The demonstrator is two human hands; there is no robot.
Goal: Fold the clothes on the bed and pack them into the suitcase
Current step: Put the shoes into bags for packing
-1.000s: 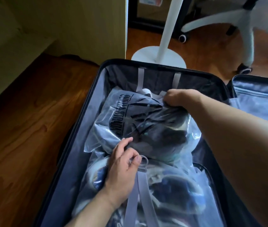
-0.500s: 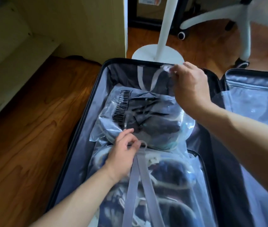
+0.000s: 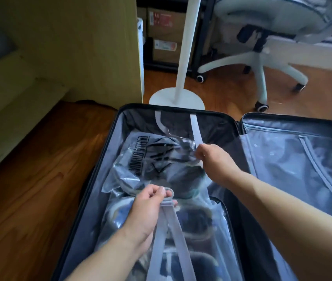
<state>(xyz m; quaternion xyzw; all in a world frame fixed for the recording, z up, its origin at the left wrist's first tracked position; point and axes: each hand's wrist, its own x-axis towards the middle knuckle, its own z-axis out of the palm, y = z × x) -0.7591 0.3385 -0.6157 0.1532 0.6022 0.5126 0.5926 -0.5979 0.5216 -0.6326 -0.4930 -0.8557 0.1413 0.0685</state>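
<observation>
The left hand (image 3: 148, 207) pinches the buckle end of the near strap pair (image 3: 169, 230), thumb and fingers curled round it, directly above the lower clear bag of clothes (image 3: 199, 222) in the suitcase (image 3: 108, 159). The right hand (image 3: 213, 161) grips the free end of the far strap (image 3: 196, 130), fingers closed on it, at the far right edge of the printed clear bag (image 3: 150, 161). Both bags lie inside the suitcase's left half, the printed one farther from the person; the zipped lid half (image 3: 294, 159) lies open to the right.
</observation>
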